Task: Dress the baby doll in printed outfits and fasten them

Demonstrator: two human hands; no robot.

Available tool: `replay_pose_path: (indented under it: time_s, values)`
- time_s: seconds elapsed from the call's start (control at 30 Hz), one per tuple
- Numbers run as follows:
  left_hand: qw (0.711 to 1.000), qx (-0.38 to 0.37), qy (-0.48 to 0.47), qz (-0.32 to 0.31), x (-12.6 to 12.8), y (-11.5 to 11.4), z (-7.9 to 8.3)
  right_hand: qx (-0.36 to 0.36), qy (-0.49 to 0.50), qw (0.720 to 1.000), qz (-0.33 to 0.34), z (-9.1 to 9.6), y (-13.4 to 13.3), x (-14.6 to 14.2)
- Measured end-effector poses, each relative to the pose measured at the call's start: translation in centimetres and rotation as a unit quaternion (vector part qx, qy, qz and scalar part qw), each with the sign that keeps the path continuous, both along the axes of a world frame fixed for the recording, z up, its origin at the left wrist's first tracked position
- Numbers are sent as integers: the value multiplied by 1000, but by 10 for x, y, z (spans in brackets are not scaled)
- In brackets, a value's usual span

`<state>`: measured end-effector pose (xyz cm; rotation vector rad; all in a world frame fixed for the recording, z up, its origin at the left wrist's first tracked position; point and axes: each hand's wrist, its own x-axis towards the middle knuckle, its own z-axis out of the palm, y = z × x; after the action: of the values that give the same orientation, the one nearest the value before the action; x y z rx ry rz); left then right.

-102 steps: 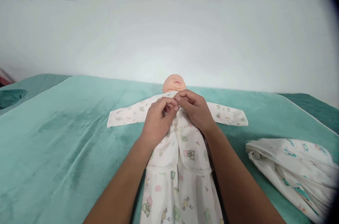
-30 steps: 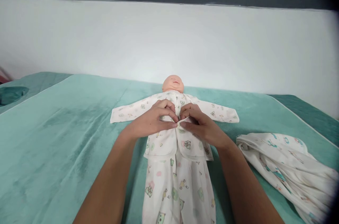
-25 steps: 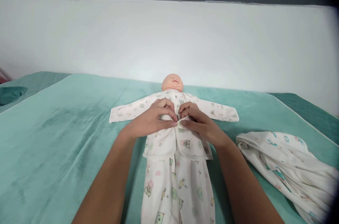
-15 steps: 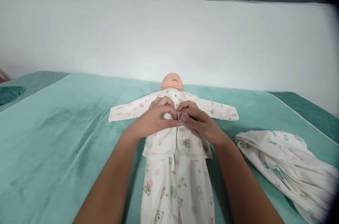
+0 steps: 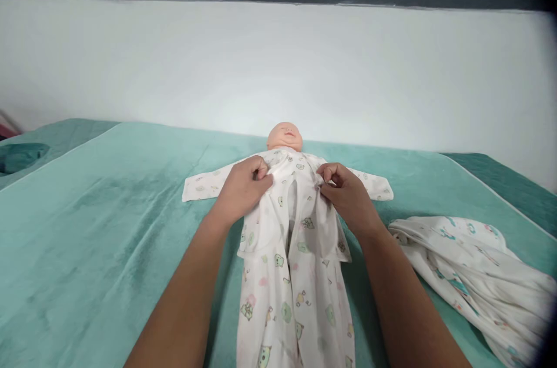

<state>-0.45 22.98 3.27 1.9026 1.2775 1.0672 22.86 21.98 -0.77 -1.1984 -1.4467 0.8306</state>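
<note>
On doll (image 5: pixel 285 136), parted jacket (image 5: pixel 256 230), 2 hands (image 5: pixel 243 187) (image 5: pixel 346 191) pinching

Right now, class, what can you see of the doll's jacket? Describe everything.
The jacket is white, soft-looking fabric with small printed motifs, some green. It lies on the doll, long sleeves spread outward, front parted. The left hand pinches one side of the front, the right hand the other. Its hem overlaps matching trousers.

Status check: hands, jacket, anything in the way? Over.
Left hand and right hand each pinch front of jacket. It's on doll, lower front parted. Bundled cloth off to the right, apart from jacket.
</note>
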Motion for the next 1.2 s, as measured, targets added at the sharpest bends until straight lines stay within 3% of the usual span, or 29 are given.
replay_pose_path:
  time_s: [0.1, 0.17, 0.27, 0.37, 0.43, 0.53, 0.6, 0.67, 0.73, 0.8, 0.97, 1.2]
  values:
    - [997, -58, -48, 16, -20, 2, 5, -20, -127, 992, 4, -5, 8, 21]
    - [995, -83, -34, 32, -34, 5, 5, -22, -244, 970, 5, -10, 14, 37]
    - [977, -103, 135, 132, -50, 12, -3, -28, -392, 917, -61, -18, 19, 53]
    - [919, -117, 321, 195, -54, 17, -12, 16, -462, 870, -171, -18, 16, 45]
    - [902, -66, 348, 246, -54, 18, -16, 87, -437, 876, -186, -17, 14, 31]
    - [912, 81, 242, 321, -48, 18, -17, 149, -353, 916, -116, -18, 14, 11]
    - [939, 148, 143, 276, -40, 21, -19, 149, -314, 935, -73, -23, 17, 4]
    - [963, 173, 89, 186, -28, 25, -25, 147, -304, 939, -56, -28, 22, 3]
    - [974, 167, 101, 119, -17, 30, -33, 148, -327, 932, -57, -32, 28, 5]
    - [973, 150, 147, 101, -10, 35, -41, 133, -364, 920, -63, -34, 33, 7]
    - [947, 115, 262, 149, -12, 44, -52, 90, -415, 901, -94, -35, 47, 10]
    - [909, 31, 340, 240, -29, 52, -49, 38, -435, 889, -136, -35, 62, 31]
